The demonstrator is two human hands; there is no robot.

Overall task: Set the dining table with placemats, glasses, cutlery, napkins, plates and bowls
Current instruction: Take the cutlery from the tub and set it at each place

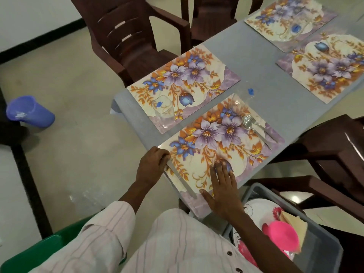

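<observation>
Head view. Near placemat (pixel 206 154), one of four laid, is the landmark. Along its left edge lies a knife (pixel 182 179); the left hand (pixel 152 164) is curled on the knife's far end. The right hand (pixel 222 190) is flat, fingers straight, pressing the mat. Spoon (pixel 246 122) and fork (pixel 265 130) lie at its right side, with a glass (pixel 241 101) at its far corner. Plates (pixel 254 211), bowl (pixel 281 236) and napkins (pixel 295 225) sit in the bin (pixel 325 245) to its right. Task is likely under halfway.
</observation>
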